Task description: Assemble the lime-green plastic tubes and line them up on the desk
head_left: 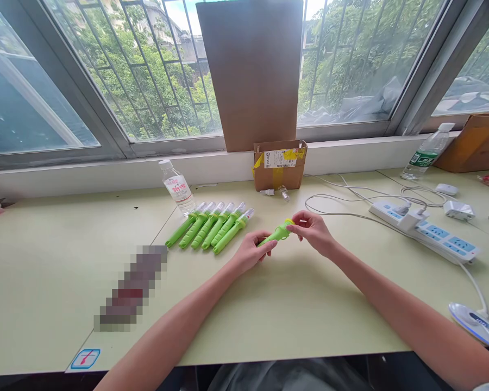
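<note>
Over the middle of the table, my left hand (256, 251) is closed around the lower part of a green plastic stick-shaped handle (277, 233), which slants up to the right. My right hand (312, 231) pinches its upper end, where a bit of yellow shows; the fingers partly hide that end. Just left of my hands, several similar green sticks with clear caps (209, 225) lie side by side in a slanted row. A small clear cap (284, 193) and a small white piece (267, 192) lie beyond my hands, before the cardboard box.
An open cardboard box (279, 168) stands at the back, with a tall brown board (255, 76) behind it. Water bottles (178, 187) stand left and right. On the right lie a power strip (426, 228) and cables. A blurred-out object (132, 288) lies left.
</note>
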Demonstrator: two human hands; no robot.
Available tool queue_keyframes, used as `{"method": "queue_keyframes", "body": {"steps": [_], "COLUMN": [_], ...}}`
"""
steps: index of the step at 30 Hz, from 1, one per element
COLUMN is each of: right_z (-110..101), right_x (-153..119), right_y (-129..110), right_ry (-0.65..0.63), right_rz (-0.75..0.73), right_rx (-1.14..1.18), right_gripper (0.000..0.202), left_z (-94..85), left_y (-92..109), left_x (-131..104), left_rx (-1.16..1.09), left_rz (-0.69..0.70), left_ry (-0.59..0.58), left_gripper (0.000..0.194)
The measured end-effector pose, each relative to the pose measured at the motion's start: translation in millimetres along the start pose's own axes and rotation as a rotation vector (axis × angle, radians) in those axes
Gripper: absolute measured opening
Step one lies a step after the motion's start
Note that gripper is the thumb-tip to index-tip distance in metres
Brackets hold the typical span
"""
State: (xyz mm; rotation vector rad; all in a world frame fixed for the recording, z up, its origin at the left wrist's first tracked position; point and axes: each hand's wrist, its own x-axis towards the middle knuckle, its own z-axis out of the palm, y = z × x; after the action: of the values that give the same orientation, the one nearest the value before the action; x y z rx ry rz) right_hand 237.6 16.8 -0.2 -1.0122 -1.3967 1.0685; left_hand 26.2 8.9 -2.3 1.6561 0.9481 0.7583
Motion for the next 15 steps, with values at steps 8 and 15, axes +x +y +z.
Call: {"method": "queue_keyframes", "body": {"steps": [8,15], "right_z": [2.9,6.9], "right_x": [-0.3,-1.0], "right_y": [1.9,3.2], "right_ry": [0.059,0.112], "right_rz": [0.019,-0.02], "right_rx": [-0.04,-0.072], "right_gripper": [0.044,0.053], "left_z": [2.9,5.7], "left_y": [-0.6,-1.7], "left_x": [0.7,1.6], "left_rx": [0.028,0.123], "left_rz": [0.023,0.122], "left_ry": [0.041,0.115], "left_gripper": [0.04,0.032]}}
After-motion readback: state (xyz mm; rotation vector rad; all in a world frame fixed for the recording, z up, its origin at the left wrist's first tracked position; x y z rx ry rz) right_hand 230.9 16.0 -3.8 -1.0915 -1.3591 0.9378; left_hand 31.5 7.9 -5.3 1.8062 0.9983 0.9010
